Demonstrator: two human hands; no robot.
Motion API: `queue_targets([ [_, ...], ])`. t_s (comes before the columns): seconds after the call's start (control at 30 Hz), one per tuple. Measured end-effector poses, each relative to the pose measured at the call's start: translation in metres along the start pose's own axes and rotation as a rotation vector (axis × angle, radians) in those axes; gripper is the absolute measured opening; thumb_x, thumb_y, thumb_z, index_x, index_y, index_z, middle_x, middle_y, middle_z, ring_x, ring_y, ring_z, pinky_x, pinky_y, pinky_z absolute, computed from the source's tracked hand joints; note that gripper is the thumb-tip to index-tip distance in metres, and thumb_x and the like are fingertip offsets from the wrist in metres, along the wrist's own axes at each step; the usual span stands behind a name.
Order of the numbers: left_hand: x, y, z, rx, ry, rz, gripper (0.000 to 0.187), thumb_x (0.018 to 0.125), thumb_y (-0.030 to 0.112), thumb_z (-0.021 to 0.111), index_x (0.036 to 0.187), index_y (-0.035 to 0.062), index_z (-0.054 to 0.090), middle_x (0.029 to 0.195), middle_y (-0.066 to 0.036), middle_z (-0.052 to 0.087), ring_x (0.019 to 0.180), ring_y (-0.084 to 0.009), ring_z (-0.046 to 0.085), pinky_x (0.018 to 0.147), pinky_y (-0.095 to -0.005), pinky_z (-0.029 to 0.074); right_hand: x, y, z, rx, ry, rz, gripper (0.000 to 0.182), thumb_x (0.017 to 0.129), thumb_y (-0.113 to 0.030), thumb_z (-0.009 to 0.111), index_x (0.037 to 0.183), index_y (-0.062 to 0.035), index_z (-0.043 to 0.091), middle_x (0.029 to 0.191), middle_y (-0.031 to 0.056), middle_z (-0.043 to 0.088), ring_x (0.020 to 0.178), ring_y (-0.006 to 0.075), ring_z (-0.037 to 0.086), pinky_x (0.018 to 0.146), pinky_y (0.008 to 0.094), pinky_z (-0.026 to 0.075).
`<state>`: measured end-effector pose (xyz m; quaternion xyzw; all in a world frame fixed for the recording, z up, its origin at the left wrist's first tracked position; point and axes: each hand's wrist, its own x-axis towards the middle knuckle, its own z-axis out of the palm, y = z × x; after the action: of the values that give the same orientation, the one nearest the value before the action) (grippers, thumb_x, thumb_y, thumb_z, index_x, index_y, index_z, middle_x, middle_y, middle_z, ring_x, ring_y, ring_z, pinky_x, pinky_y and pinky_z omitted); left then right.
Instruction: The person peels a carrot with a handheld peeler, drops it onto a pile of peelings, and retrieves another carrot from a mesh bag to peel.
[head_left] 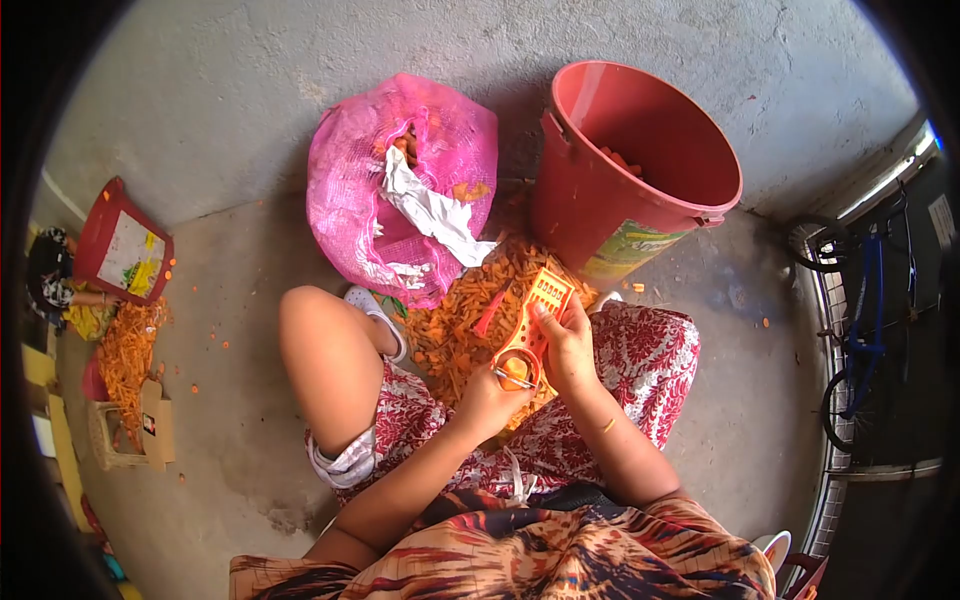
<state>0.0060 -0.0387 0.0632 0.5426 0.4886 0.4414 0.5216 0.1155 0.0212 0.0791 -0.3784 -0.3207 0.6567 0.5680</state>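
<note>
Both hands (530, 375) grip orange grater (535, 315) – peelings (455, 330), bucket (640, 170) crowd ahead

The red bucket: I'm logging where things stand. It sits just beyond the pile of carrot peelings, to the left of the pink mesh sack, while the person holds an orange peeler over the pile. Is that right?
Not quite. In the head view the red bucket stands to the right of the pink mesh sack, not the left. The rest holds: it sits just beyond the pile of carrot peelings, and the orange peeler is held over that pile.
</note>
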Motion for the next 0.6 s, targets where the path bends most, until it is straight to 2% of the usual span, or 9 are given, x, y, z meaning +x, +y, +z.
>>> queue_targets([
  [0.1,-0.002,-0.006,0.002,-0.041,-0.038,-0.070,0.033,0.066,0.006,0.066,0.096,-0.0002,0.052,0.088,-0.006,0.059,0.082,-0.0113,0.055,0.074,-0.0269,0.043,0.000,-0.003,0.001,-0.058,-0.016,-0.001,0.026,0.080,0.000,0.048,0.104,-0.0015,0.039,0.087,0.0054,0.053,0.072,0.0096,0.052,0.063,0.0224,0.046],
  [0.2,0.000,-0.020,0.006,-0.105,-0.020,-0.026,0.033,0.067,0.005,0.066,0.096,-0.0004,0.052,0.088,-0.006,0.059,0.083,-0.0107,0.054,0.074,-0.0269,0.043,-0.001,-0.006,0.001,-0.089,-0.028,-0.013,0.027,0.080,0.000,0.048,0.106,-0.0012,0.039,0.087,0.0054,0.053,0.073,0.0098,0.052,0.064,0.0220,0.045],
  [0.3,0.001,-0.016,0.007,-0.092,0.018,-0.036,0.026,0.065,0.003,0.062,0.090,0.0001,0.054,0.080,-0.007,0.061,0.077,-0.0152,0.058,0.070,-0.0280,0.044,-0.002,-0.005,0.000,-0.102,-0.018,-0.020,0.027,0.080,0.000,0.048,0.106,-0.0011,0.039,0.087,0.0053,0.053,0.072,0.0098,0.052,0.064,0.0216,0.045],
  [0.37,0.000,-0.010,0.007,-0.049,0.050,-0.004,0.025,0.065,0.003,0.062,0.088,0.0000,0.055,0.079,-0.008,0.061,0.075,-0.0157,0.059,0.068,-0.0280,0.044,0.000,0.000,0.000,-0.043,-0.018,-0.017,0.027,0.080,0.000,0.048,0.106,-0.0011,0.039,0.086,0.0051,0.053,0.071,0.0098,0.052,0.064,0.0214,0.045],
  [0.47,-0.001,-0.001,0.004,0.023,0.083,-0.007,0.022,0.064,0.003,0.062,0.085,-0.0001,0.056,0.078,-0.009,0.061,0.073,-0.0167,0.059,0.064,-0.0283,0.044,-0.001,0.002,-0.003,-0.113,0.006,-0.001,0.025,0.081,0.000,0.047,0.105,-0.0007,0.039,0.085,0.0053,0.052,0.070,0.0106,0.052,0.063,0.0216,0.045],
  [0.57,-0.002,-0.003,0.006,0.053,0.160,-0.003,0.016,0.064,0.003,0.062,0.079,0.0005,0.055,0.073,-0.009,0.059,0.067,-0.0165,0.058,0.060,-0.0280,0.044,0.000,0.004,0.002,-0.016,0.037,-0.003,0.023,0.080,0.000,0.047,0.102,-0.0005,0.041,0.082,0.0054,0.052,0.067,0.0100,0.051,0.061,0.0228,0.046],
  [0.6,-0.002,-0.005,0.007,0.055,0.194,0.005,0.014,0.065,0.003,0.062,0.077,0.0007,0.055,0.071,-0.009,0.059,0.065,-0.0162,0.058,0.058,-0.0278,0.043,0.002,0.004,0.001,-0.036,0.115,-0.033,0.021,0.080,-0.001,0.048,0.100,-0.0004,0.041,0.081,0.0055,0.051,0.066,0.0100,0.051,0.060,0.0234,0.046],
])
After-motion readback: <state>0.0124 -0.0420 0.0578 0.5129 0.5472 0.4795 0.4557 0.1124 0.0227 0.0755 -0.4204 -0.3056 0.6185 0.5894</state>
